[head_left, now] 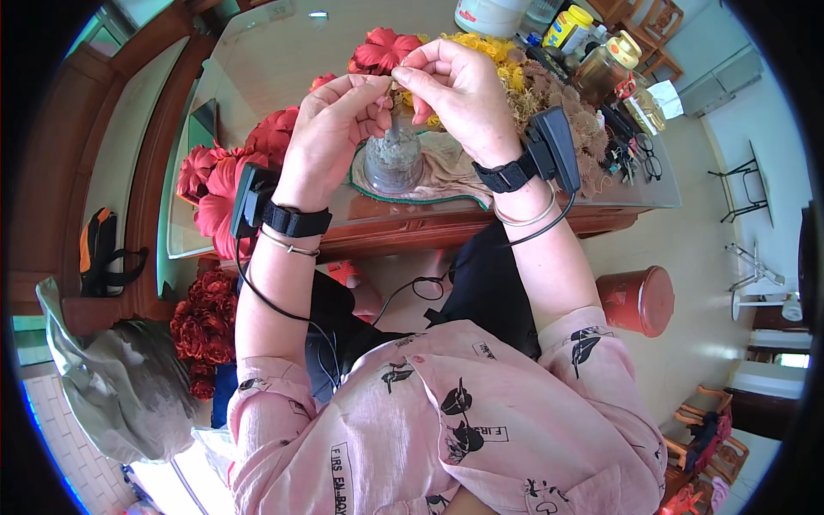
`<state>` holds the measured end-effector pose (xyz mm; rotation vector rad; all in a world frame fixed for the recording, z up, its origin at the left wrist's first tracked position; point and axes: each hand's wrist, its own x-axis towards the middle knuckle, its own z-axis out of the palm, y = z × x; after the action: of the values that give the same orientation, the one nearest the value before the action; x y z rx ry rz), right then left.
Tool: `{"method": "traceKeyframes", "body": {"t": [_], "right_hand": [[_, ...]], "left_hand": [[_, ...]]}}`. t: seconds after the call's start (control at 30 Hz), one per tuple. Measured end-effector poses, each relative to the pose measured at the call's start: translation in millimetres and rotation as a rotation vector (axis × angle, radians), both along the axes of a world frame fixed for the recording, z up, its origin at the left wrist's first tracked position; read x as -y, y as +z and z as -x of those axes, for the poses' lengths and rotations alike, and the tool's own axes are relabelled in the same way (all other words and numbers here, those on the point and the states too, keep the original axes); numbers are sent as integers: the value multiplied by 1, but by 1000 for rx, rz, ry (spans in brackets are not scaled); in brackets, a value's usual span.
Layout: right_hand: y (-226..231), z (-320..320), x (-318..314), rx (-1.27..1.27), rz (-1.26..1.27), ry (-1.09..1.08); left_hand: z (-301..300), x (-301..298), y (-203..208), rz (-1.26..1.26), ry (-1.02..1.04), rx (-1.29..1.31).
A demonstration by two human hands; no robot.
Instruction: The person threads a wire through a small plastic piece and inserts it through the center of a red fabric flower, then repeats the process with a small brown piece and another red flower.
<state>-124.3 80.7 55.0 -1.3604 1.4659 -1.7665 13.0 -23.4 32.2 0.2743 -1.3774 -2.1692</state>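
My left hand [342,113] and my right hand [452,93] meet above the table, fingertips pinched together around something small and thin. Its kind is too small and too covered by the fingers to make out. Right below stands a cloudy clear container [392,165] with a greyish, crusted body and a narrower upper part. It rests on a beige cloth [451,172] with a green edge. Red artificial flowers [227,182] lie left of my left hand, and another red flower [384,51] sits just beyond my fingertips. Yellow flowers [477,50] lie behind my right hand.
Brownish dried-looking flowers [549,99] spread along the right. Behind them stand a brown jar [601,73], a yellow-lidded bottle [568,28] and a white tub [491,15]. Glasses [650,159] and keys [620,156] lie near the right edge. A red bucket [637,300] is on the floor.
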Motion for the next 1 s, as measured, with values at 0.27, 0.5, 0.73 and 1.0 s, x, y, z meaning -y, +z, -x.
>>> {"method": "traceKeyframes", "body": {"t": [0.27,0.5,0.73,1.0], "right_hand": [[-7,3,1,37,-61,8],[-18,5,4,32,-106,12],[-25,6,3,72,-119,21],[-35,4,2,276,-146,59]], "left_hand": [[1,2,-9,18,6,25],[0,3,-15,45,40,97],[-1,5,-18,62,21,121],[0,4,-26,35,30,111]]}}
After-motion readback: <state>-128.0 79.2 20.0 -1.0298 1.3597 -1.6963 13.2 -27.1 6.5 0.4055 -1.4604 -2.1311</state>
